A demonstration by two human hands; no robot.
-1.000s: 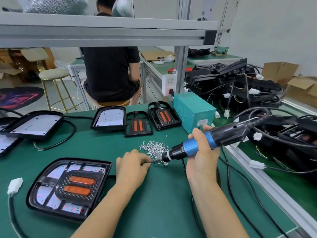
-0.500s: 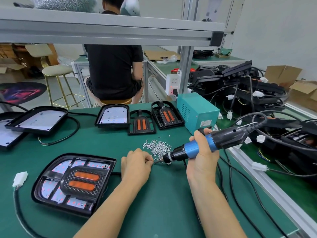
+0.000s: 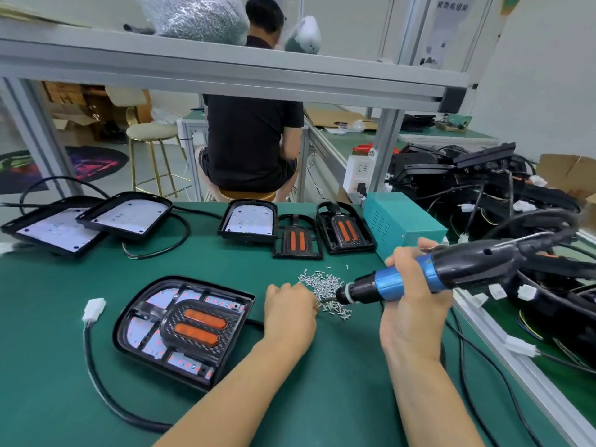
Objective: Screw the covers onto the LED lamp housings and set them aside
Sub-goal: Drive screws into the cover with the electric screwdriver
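A black LED lamp housing (image 3: 135,337) lies on the green table (image 3: 64,301) with its cover (image 3: 196,324), bearing two orange lenses, laid on it. My right hand (image 3: 409,314) grips a blue and black electric screwdriver (image 3: 429,275), its tip pointing left at a pile of small silver screws (image 3: 322,285). My left hand (image 3: 290,311) rests by the pile with its fingers curled at the screwdriver tip; whether it pinches a screw is hidden. Two loose covers (image 3: 296,241) (image 3: 345,230) and open housings (image 3: 248,221) (image 3: 125,214) lie at the back.
A teal power box (image 3: 400,221) stands behind the screws. Finished lamps with tangled cables (image 3: 500,195) pile up on the right. A white connector (image 3: 94,309) and black cable trail left of the housing. A person in black sits beyond the table under a metal shelf (image 3: 225,72).
My view has shifted, so the table contents sit further right and lower in frame. Both hands stay by the screw pile, with the screwdriver tip at my left fingers.
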